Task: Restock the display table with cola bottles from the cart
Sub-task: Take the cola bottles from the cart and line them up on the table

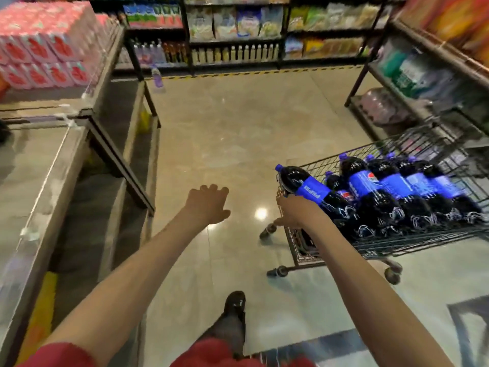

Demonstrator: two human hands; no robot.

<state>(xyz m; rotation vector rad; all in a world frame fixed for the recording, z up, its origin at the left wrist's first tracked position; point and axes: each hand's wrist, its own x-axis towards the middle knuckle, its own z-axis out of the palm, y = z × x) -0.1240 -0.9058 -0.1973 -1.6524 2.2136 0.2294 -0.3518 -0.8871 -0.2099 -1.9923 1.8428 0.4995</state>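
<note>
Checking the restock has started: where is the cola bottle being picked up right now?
In the head view, the cola bottle is right of centre, tilted over the cart's near-left corner in the right hand, beside the other bottles.

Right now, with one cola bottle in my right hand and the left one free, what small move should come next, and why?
Probably swing the held bottle leftward to the display table. The right hand already has a grip on it at the cart rim, the left hand hangs open and empty over the floor, and the tabletop nearby looks bare.
</note>
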